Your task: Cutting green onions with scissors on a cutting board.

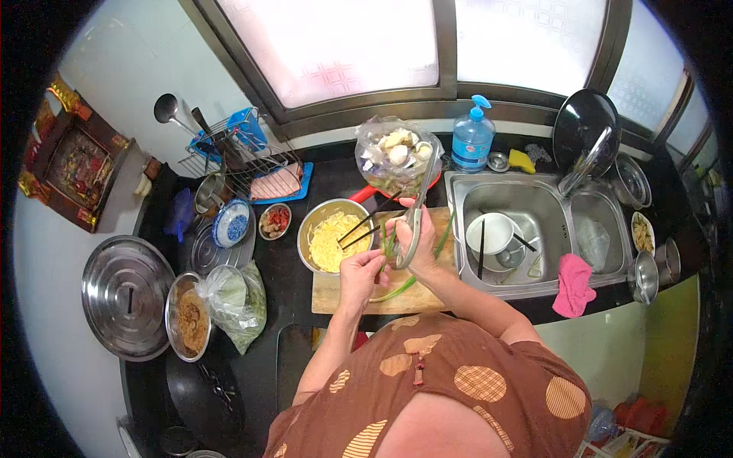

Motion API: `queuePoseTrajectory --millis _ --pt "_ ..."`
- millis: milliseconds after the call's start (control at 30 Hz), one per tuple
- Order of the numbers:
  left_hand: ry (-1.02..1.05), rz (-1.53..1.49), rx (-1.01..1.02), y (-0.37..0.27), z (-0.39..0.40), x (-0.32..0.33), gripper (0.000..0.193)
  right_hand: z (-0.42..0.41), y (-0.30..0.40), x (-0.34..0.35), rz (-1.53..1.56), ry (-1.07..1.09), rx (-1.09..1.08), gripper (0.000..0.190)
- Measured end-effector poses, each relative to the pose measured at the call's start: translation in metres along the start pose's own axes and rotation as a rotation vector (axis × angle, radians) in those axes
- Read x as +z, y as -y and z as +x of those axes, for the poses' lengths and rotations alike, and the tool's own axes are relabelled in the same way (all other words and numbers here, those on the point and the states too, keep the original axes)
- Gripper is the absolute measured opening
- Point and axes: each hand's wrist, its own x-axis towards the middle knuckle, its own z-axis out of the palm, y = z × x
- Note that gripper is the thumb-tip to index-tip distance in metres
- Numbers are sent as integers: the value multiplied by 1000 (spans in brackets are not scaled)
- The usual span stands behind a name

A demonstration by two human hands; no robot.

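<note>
My right hand [419,237] is closed on the handles of a pair of kitchen scissors [415,232], whose blades point up and away from me. With its fingertips, my left hand [362,272] pinches green onion stalks [389,243] in front of the scissors. Longer green leaves hang over the wooden cutting board [338,300] under my hands. A metal bowl [303,249] stands at the board's left, holding yellow shredded food [329,246] with black chopsticks [358,236] resting in it. Whether the blades touch the stalks cannot be told.
Right of the board is a steel sink [538,200] with a white bowl [489,232]. Beyond the board stand a plastic bag of food scraps [395,151] and a blue pump bottle [473,140]. At left are a bag of green vegetables [243,309] and a small dish of red pieces [275,221].
</note>
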Motion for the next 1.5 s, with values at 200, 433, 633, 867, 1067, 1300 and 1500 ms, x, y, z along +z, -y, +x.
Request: queuePoseTrajectory --millis 200,433,633,867,1067,1300,1500 --pt "6 189 -70 -1 0 -35 7 -2 -4 2 -29 130 101 32" --pt "-137 142 -176 -21 8 -90 8 14 3 -17 -656 491 132 42" --pt "-198 54 -158 -24 21 -123 8 -13 7 -37 -576 803 482 43" --pt "-86 -11 -217 -30 26 -126 9 -20 9 -21 -464 1051 789 43" --pt "-20 89 -289 -31 28 -127 12 -9 0 0 -451 979 758 44" --pt "12 184 -353 -35 33 -129 9 -8 -12 4 -467 975 675 45" --pt "-12 191 -337 -30 40 -134 11 -9 -15 0 -466 932 629 47"
